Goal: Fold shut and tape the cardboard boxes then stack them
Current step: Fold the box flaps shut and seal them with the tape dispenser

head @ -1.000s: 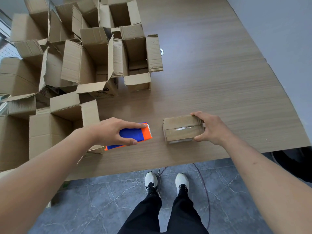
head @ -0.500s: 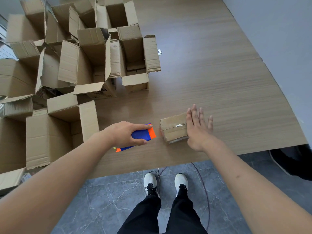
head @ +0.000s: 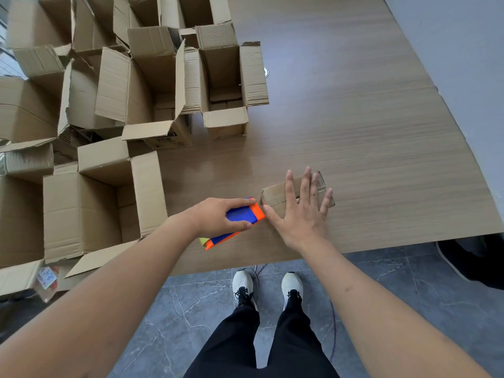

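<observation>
Since a second ago the right hand has let go of the small closed brown cardboard box's end and now lies flat on top of it, fingers straight and spread, thumb out toward the left. That small box sits on the wood-grain bench, close to its near edge, with clear tape showing past the fingertips on its far side. Just left of the box, nearly touching it, the left hand grips a blue and orange plastic tape dispenser, fingers curled over its top and thumb under its near side; the orange end points at the box. Farther left of the box, a cluster of open brown cardboard boxes with raised flaps crowds the bench. Below the box, past the bench edge, white shoes stand on grey tiled floor.
</observation>
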### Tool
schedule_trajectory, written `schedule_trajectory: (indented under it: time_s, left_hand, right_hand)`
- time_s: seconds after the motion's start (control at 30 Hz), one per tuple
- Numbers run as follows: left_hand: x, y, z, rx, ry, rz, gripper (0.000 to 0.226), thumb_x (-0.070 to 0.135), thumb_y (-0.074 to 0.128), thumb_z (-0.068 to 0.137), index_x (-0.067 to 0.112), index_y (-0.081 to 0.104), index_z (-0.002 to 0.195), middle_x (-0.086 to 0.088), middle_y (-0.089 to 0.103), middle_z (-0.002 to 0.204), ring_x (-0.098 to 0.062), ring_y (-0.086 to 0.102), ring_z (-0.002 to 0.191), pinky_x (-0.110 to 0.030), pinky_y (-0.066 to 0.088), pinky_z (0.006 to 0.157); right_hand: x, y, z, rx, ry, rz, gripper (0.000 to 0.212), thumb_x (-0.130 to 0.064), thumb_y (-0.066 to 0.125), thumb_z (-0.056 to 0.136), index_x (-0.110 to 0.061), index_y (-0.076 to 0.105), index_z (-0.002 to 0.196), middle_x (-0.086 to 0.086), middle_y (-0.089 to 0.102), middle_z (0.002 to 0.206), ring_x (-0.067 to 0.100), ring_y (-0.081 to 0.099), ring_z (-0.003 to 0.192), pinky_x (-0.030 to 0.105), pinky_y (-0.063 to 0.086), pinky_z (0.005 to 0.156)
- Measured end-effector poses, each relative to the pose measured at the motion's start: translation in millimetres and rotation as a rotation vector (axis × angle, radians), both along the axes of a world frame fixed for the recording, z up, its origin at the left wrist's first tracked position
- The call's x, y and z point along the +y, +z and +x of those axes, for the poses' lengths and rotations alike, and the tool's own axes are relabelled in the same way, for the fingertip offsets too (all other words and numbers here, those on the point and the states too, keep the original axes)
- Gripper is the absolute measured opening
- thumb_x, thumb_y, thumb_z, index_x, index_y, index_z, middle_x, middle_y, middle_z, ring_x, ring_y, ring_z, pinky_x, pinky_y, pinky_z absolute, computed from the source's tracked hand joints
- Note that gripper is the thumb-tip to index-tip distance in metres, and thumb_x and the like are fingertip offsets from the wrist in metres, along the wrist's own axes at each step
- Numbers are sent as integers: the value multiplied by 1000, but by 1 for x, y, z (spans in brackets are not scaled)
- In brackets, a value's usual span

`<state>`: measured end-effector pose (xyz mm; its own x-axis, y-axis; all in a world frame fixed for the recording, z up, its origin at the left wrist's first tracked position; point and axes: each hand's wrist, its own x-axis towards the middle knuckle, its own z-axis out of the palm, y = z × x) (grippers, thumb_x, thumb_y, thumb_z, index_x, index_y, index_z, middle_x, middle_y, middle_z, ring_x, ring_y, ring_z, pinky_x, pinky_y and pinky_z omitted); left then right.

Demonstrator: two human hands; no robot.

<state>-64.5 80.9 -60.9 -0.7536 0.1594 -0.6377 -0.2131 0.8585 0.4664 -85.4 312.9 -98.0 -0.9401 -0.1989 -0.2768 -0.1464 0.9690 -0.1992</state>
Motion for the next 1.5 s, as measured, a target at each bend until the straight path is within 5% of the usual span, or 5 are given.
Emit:
schedule_trajectory:
  time_s: [0.37,0.97,1.07,1.3,1.5]
  left_hand:
    - [17,9,-33,-111,-68,-86,67,78,52,84,56,40,146,12,51,143,-17,50,108,-33,43,82]
    - [16,-7,-28,-213,-97,-242,65,68,56,87,43,49,147,4,56,143,-23,55,117,-33,45,90]
    - [12,-13,-13,-93,-37,-166,66,65,57,89,47,40,150,8,56,144,-21,54,125,-33,45,96]
    - [-5,0,4,177,109,-204,97,73,56,86,47,-4,158,-3,62,95,-23,60,83,-37,47,71]
    - [-24,19,15,414,207,29,86,73,58,84,51,15,155,7,60,105,-13,59,89,-37,53,80]
  right_hand:
    - [-10,-2,-9,-1,53,122,101,-78,25,88,-18,-9,162,23,-31,162,40,-30,150,67,-10,119]
    - [-3,-11,-20,72,195,121,103,-76,33,86,-15,5,163,20,-23,166,40,-25,152,63,-10,122]
    - [-5,-11,-21,82,191,110,100,-76,36,86,-18,10,163,18,-21,167,40,-23,153,61,-9,122]
    - [-21,1,-7,112,17,99,104,-65,67,83,-40,3,161,21,-19,167,51,-14,152,63,-4,123]
    - [-11,2,-21,64,167,17,110,-55,77,80,-46,3,160,21,-14,168,52,-15,151,62,-6,123]
